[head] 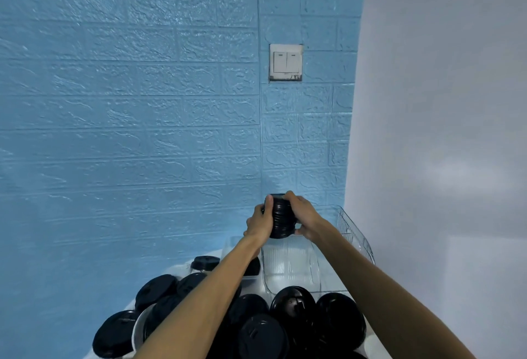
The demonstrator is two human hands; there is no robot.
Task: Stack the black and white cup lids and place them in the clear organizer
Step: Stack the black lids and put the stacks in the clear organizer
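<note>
lids (159,287) lie loose in a black heap on the white table (182,268), below and left of my fingers. i see my left hand (258,223) with its fingers curled round the left side of a stack of black lids (281,216), and my right hand (303,216) curled round its right side, so both grip that 1 stack between them. just under and right of the fingers sits the clear organizer (291,267). above them, on the blue brick wall (128,101), is a light switch (286,62).
</note>
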